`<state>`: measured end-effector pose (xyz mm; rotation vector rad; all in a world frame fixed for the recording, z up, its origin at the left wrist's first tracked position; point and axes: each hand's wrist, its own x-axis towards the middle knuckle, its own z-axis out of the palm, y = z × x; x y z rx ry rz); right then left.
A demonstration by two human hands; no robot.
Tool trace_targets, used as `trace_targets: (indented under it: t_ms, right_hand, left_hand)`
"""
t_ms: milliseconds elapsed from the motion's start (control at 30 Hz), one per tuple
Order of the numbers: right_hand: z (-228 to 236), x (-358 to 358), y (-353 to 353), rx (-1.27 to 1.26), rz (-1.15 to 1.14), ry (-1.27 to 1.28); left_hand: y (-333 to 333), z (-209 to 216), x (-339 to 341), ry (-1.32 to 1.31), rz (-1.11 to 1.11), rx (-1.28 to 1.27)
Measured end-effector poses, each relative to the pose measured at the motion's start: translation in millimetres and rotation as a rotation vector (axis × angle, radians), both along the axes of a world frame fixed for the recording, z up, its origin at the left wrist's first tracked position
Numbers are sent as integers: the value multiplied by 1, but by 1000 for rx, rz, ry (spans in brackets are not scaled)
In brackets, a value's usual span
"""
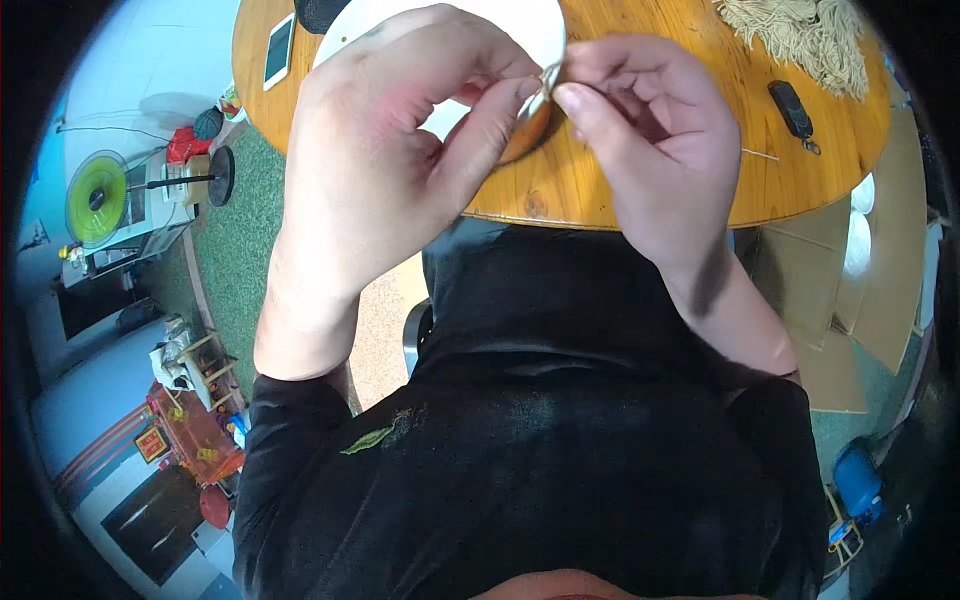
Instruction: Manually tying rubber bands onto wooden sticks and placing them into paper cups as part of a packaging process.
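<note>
My left hand (400, 130) and my right hand (665, 130) are raised close together over the near side of the round wooden table (540, 200). Thumb and fingers of each are pinched on a small pale, twisted piece (548, 82), like a bit of cord or strip; its exact kind is too small to tell. Behind my left hand lies a white round plate (535, 30), partly covered by the hand. Small dark specks show on the plate's left side.
A bundle of beige yarn (800, 40) sits at the table's far right, near a black key fob (792, 108) and a thin white stick (760, 154). A white phone (281, 50) lies far left. A green fan (98, 198) and cardboard (800, 270) flank the table.
</note>
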<state>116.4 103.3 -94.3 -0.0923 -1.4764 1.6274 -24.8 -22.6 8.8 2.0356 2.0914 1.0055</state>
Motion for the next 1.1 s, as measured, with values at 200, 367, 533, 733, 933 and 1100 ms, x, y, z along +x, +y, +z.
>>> trace_targets:
  t_ms: [200,367,533,733,933,1100]
  right_hand:
    - [12,4,10,584,-311,-226]
    - [14,-2,19,753,-345,-97]
    - [17,-1,11,575,-278,-219]
    - [-1,-7,-2,195,-179,-24]
    - [-3,-1,-1,303,-113,-87]
    - [-3,-2,5,186,-134,-82]
  left_hand:
    - [-1,0,3,-92,51,-39]
    - [-2,0,-1,35,35,-63]
    - [-4,4,0,13,43,-72]
    - [-4,0,1,-75,90,-47]
    - [-7,2,-2,52,49,-84]
    - [-12,7,-1,161,30,-79]
